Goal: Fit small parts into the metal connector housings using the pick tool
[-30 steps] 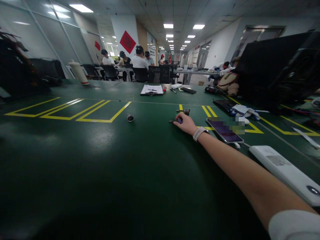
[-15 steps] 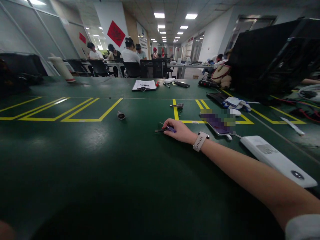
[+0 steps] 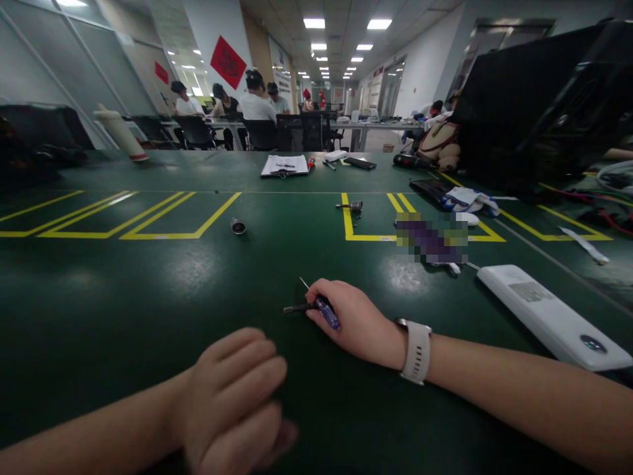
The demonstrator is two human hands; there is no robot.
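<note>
My right hand (image 3: 359, 323), with a watch (image 3: 416, 351) on its wrist, is closed around a small screwdriver (image 3: 326, 313) with a clear purple handle. The screwdriver's thin metal shaft points up and left. Pinched with it is a slim black part (image 3: 299, 308) with a metal end, sticking out to the left. Lower left of it, my left hand (image 3: 232, 402) is blurred, its fingers curled in; whatever they hold, if anything, is hidden. Farther off on the green table lie a metal cup-shaped part (image 3: 238, 226) and a metal cylinder with a thin shaft (image 3: 352, 206).
Yellow tape (image 3: 370, 238) marks boxes on the table. At right lie a white power bank (image 3: 548, 316), a blurred-out phone (image 3: 430, 239), a glove (image 3: 469, 200) and a large black case (image 3: 539, 112). A clipboard (image 3: 285, 166) lies at the back. People sit at tables beyond.
My right hand has drawn back toward me with the screwdriver and the black part. My left hand has come in from the lower left edge toward the right hand.
</note>
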